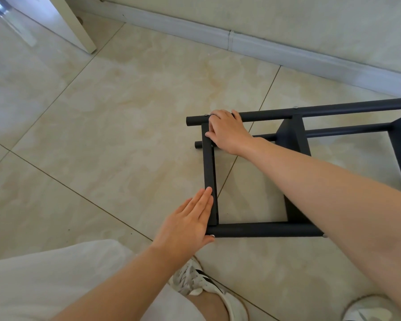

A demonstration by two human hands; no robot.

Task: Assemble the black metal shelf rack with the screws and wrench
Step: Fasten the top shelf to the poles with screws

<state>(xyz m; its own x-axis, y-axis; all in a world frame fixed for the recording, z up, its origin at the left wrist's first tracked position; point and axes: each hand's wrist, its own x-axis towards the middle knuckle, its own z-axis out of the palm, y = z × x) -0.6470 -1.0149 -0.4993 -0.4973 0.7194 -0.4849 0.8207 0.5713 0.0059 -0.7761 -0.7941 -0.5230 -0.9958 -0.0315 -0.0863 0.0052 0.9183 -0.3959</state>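
Note:
The black metal shelf rack lies on its side on the tiled floor, its round posts running to the right. A flat end shelf panel stands between the near and far posts. My left hand presses flat, fingers straight, against the panel's lower end by the near post. At the far post, my right hand curls its fingers around the panel's upper corner. Small silver screw heads show on the far post. No wrench is in view.
A white baseboard runs along the wall behind the rack. A white furniture leg stands at the top left. My white-clothed knee and sneakers sit at the bottom edge. Another shelf panel crosses the rack further right.

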